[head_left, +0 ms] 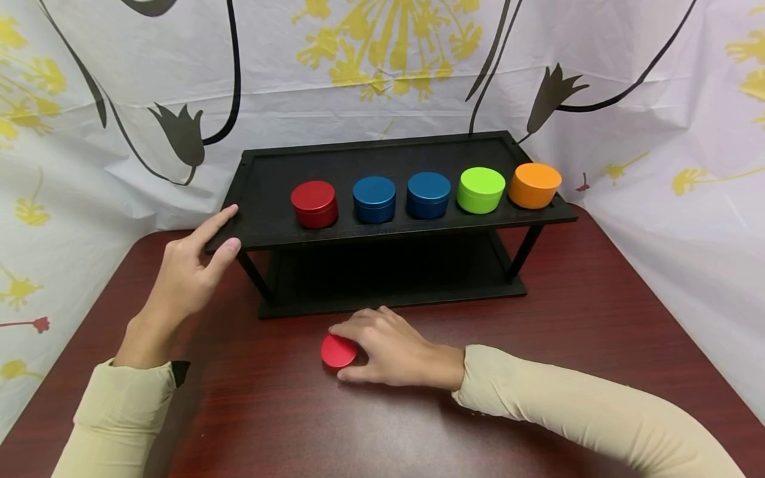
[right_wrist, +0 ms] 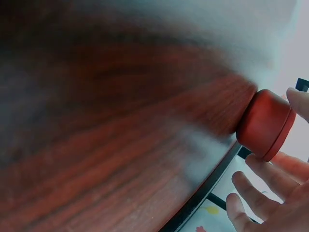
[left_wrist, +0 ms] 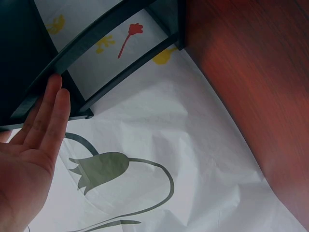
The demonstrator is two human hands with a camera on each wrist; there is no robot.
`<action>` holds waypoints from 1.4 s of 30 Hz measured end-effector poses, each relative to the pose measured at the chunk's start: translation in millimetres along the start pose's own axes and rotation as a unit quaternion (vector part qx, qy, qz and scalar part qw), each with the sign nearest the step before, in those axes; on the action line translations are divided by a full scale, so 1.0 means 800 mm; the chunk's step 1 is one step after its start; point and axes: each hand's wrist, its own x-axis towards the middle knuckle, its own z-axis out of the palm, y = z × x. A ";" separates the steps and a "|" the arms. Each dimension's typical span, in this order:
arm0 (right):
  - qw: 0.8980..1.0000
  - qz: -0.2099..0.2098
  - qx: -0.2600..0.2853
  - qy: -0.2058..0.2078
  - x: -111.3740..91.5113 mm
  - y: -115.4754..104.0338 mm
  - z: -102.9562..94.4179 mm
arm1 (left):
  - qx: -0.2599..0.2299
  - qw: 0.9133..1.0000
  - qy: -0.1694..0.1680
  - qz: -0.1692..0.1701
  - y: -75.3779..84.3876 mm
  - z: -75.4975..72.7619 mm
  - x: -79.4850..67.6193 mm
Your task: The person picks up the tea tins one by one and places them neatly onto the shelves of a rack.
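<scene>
My right hand (head_left: 385,345) reaches round a small red round tin (head_left: 338,350) on the table, thumb on the near side and index finger on the far side of its lid. In the right wrist view the red tin (right_wrist: 265,124) sits between thumb and fingertips. My left hand (head_left: 191,269) touches the left end of a black two-tier rack (head_left: 382,159), index finger and thumb along the top shelf's edge. The left wrist view shows other fingers (left_wrist: 55,116) of this hand stretched straight against the rack's side.
Along the top shelf stand a red tin (head_left: 315,204), two blue tins (head_left: 374,199), a green tin (head_left: 481,190) and an orange tin (head_left: 534,186). The rack's lower shelf (head_left: 382,272) lies just behind my right hand. A patterned white sheet (head_left: 382,86) hangs around the dark red table (head_left: 275,411).
</scene>
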 end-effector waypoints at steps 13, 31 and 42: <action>1.000 -0.001 -0.015 0.007 0.001 -0.004 0.001 | -0.001 1.000 0.002 0.004 -0.001 0.001 -0.001; 0.998 -0.040 -0.017 0.042 0.010 -0.012 -0.009 | -0.004 1.000 0.001 0.003 -0.001 0.000 -0.001; 0.993 -0.069 -0.008 0.093 0.025 -0.022 -0.031 | -0.005 1.000 0.005 0.006 -0.001 0.000 -0.001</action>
